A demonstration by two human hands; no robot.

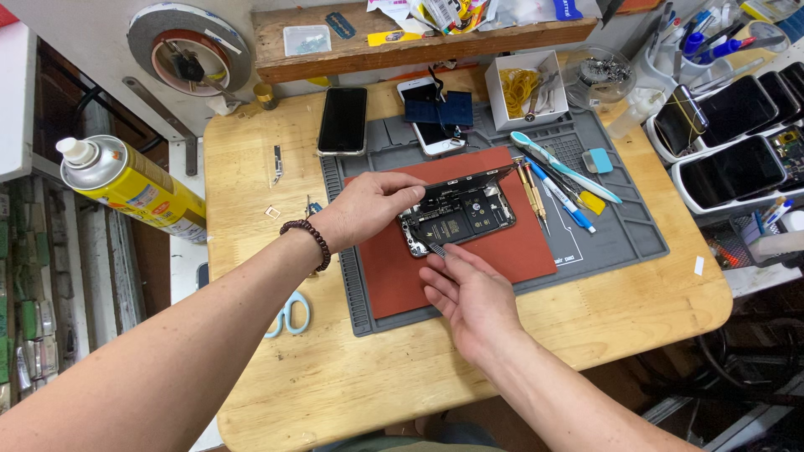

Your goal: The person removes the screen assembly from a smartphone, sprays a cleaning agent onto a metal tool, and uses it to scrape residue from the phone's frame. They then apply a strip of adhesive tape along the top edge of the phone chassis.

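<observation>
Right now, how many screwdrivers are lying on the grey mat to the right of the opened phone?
3: a gold-handled one nearest the opened phone, a blue-and-white one beside it, and a teal one farthest right. Others may lie hidden.

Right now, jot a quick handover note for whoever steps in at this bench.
Left hand: fingers steady the top edge of the opened phone on the red mat.
Right hand: pinches a small dark tool at the phone's lower left corner.
Done: the screen is lifted and stands open at the far edge, insides exposed.
Left: the inside work; the phone is not closed.
Screwdrivers lie right of the phone.
</observation>
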